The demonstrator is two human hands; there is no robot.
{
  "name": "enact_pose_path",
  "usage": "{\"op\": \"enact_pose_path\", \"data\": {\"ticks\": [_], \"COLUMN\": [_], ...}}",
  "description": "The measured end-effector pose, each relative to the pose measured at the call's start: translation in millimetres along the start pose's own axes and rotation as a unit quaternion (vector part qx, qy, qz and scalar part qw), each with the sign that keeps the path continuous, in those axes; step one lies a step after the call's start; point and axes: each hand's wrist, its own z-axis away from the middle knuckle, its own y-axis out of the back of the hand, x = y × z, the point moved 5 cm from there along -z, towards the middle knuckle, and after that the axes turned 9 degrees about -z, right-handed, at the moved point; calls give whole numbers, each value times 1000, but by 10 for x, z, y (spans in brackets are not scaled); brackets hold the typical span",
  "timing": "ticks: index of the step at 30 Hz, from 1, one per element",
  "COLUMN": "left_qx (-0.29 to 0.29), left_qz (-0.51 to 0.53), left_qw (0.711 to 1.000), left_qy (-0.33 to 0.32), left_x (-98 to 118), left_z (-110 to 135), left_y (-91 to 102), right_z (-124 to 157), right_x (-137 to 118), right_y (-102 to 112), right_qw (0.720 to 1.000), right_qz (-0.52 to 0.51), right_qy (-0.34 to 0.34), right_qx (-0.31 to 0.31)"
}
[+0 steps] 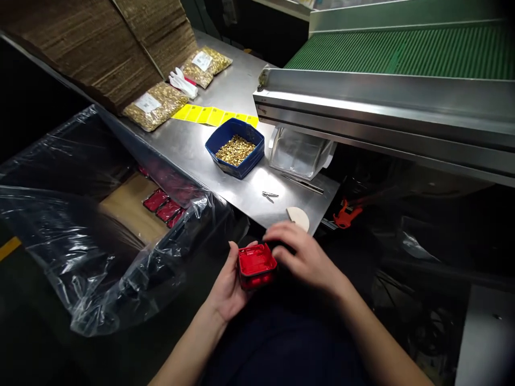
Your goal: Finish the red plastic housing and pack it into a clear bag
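My left hand (231,287) is closed around a red plastic housing (256,260), an open-topped box with a dark rim line, tilted so that its hollow inside faces me. At the housing's right corner is my right hand (300,252), slightly blurred, with thumb and fingers bent and apart. Nothing shows between them, and I cannot tell whether the fingertips touch the corner. Beyond, on the metal table (193,145), a blue bin (251,161) holds many small brass-coloured parts (236,150). Small metal tweezers or a clip (269,195) and a pale rounded pad (298,217) lie closer to me.
A plastic-lined crate (120,300) at left holds cardboard and several wrapped red pieces (156,200). Bags of brass parts (155,104), white gloves (183,83) and yellow labels (205,114) lie farther back. A green conveyor (402,51) overhangs the right side above a clear scoop-like tray (300,153).
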Motion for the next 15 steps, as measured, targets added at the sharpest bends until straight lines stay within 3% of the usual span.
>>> {"op": "enact_pose_path", "data": {"ticks": [3,5,7,8,10,12,13,14,15], "left_qx": [-34,-90,-116,-121,-148,-220,-255,-277,-284], "left_qz": [-46,-121,-224,-272,-320,-292,-263,-234,-208], "left_qw": [998,988,968,955,934,930,930,932,935], "left_qy": [13,23,4,-18,-58,-42,-16,10,28], "left_x": [-18,-19,10,33,45,-44,-115,-187,-254], "left_z": [-36,-23,-24,-36,-64,-70,-59,-42,-23], "left_y": [-57,-138,-198,-226,-300,-375,-391,-384,-356], "right_z": [465,667,791,836,895,883,857,832,817], "right_x": [-197,-211,-129,-59,56,70,51,29,11], "right_y": [-142,-118,-40,-22,-92,-240,-303,-346,-362], "right_qw": [997,997,980,954,867,791,777,784,810], "right_qz": [-31,-71,-180,-258,-411,-511,-532,-526,-490], "right_qy": [24,7,-73,-138,-268,-329,-332,-327,-321], "right_qx": [-68,-36,30,62,87,68,57,47,40]}}
